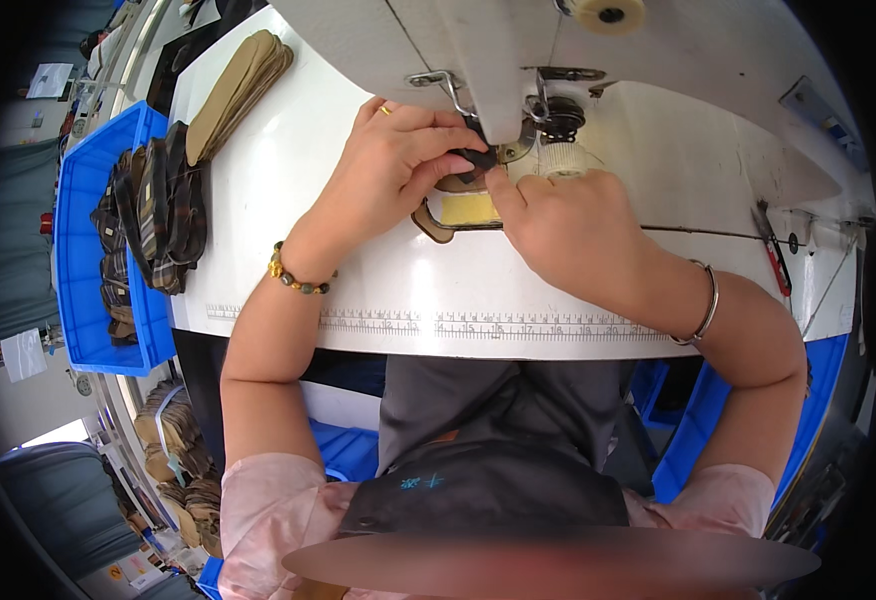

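Note:
Under the head of a white sewing machine (pixel 658 75), a small dark fabric piece (pixel 475 166) lies by the needle area. My left hand (pixel 388 165) pinches this piece between thumb and fingers on its left side. From the right, my right hand (pixel 578 225) brings its index fingertip to the fabric's near edge, with the other fingers curled in; its thumb is hidden. Just below the fingertips, a yellow patch (pixel 468 209) shows on the machine bed, beside a curved brown-edged part (pixel 433 224). The machine head covers the far end of the fabric.
A stack of tan fabric pieces (pixel 243 95) lies at the white table's (pixel 258 220) far left. Dark plaid pieces (pixel 163 215) hang over a blue crate (pixel 78 280) on the left. Red-handled snips (pixel 776 255) lie at right. A printed ruler (pixel 518 325) runs along the front edge.

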The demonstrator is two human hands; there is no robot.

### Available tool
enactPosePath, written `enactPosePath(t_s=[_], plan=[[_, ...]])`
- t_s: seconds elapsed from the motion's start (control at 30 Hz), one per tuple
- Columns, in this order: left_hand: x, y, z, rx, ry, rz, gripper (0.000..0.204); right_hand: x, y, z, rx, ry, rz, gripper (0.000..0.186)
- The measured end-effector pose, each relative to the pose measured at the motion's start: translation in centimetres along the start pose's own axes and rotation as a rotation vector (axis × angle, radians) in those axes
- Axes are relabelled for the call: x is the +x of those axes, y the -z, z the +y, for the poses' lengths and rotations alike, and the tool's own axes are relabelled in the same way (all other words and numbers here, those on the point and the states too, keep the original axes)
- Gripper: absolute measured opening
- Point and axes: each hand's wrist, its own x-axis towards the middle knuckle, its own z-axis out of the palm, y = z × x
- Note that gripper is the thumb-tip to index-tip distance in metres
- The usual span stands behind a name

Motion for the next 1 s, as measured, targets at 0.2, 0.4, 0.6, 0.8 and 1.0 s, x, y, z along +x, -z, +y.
enactPosePath(t_s=[0.2, 0.4, 0.6, 0.8, 1.0], plan=[[0.2, 0.0, 0.5, -0.025, 0.052, -0.025, 0.016, -0.2, -0.5, -0.4, 0.089, -0.013, -0.043, 0.027], [0.1, -0.5, 0.8, -0.003, 0.030, 0.005, 0.015, -0.1, -0.3, -0.5, 0.095, 0.000, -0.064, 0.026], [0.3, -0.3, 1.1, 0.006, 0.039, -0.020, 0.015, -0.1, -0.6, -0.6, 0.094, 0.017, -0.034, 0.026], [0.5, -0.5, 1.0, 0.041, -0.010, -0.013, 0.016, 0.0, -0.3, -0.6, 0.029, -0.018, -0.094, 0.026], [1.3, -0.4, 0.5, -0.039, 0.052, -0.008, 0.017, 0.7, -1.2, 0.2, 0.079, -0.071, -0.026, 0.013]])
